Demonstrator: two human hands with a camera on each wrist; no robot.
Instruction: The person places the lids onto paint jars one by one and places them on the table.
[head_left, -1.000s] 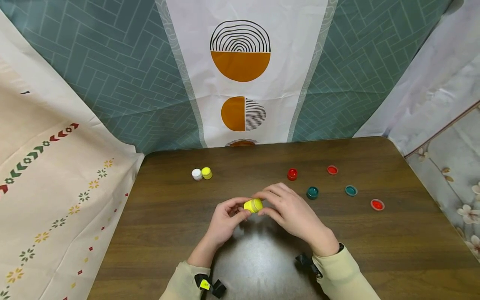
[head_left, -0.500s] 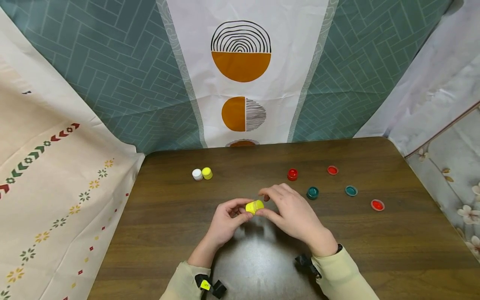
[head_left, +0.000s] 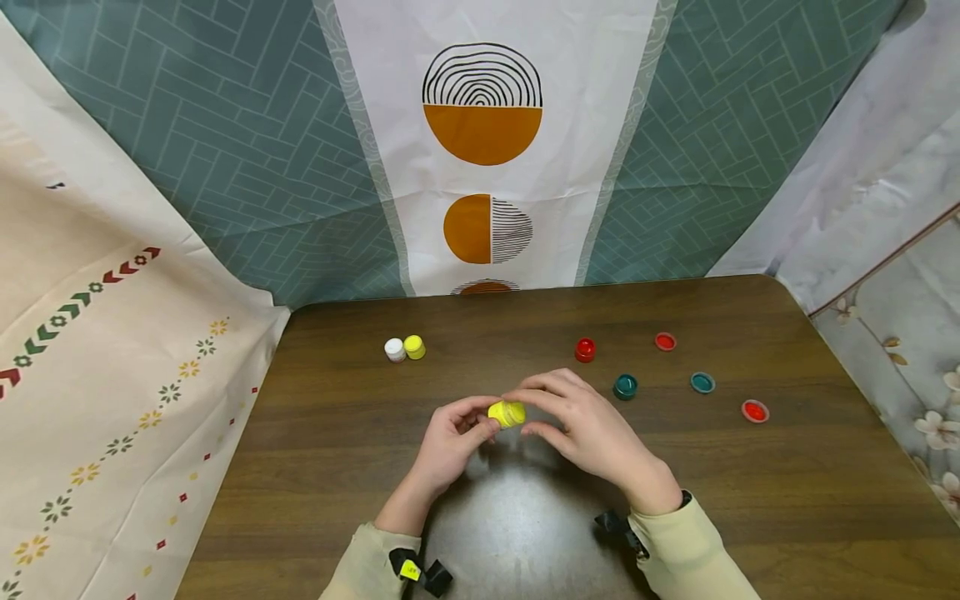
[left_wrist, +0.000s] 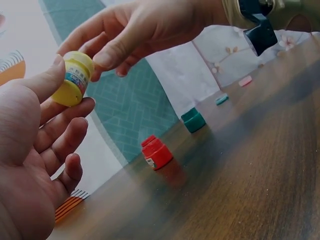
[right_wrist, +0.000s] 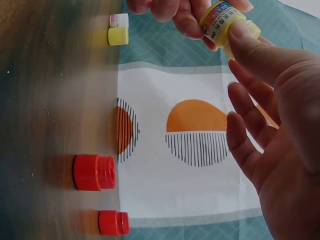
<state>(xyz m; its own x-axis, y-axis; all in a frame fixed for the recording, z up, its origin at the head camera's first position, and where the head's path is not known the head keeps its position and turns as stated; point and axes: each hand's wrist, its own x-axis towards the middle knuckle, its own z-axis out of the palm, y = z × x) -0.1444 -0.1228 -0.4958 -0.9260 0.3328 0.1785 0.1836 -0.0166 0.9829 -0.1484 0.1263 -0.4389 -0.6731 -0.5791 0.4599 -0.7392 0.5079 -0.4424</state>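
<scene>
A yellow jar [head_left: 506, 414] lies sideways in mid-air above the wooden bench [head_left: 315, 467], between both hands. The left hand [head_left: 448, 442] pinches its labelled body between thumb and fingers; the right hand [head_left: 581, 421] arches around the narrower end, though whether its grip is closed there cannot be told. Compared with 0.5 s earlier, the right fingertips, then lifted clear, are back at the jar's upper side; this is judged to be a renewed placing of the fingers for work on that end, its closure being too small to assess. The narrower end points toward the right hand, the base toward the left; in the head view the long axis runs nearly left to right, closer to level than before. Also shown: 2 uncapped red jars [right_wrist: 90, 172], an uncapped green jar [head_left: 625, 387], 3 loose lids [head_left: 702, 382], and a white jar [head_left: 394, 349] just beside a 2nd yellow jar [head_left: 414, 347].
</scene>
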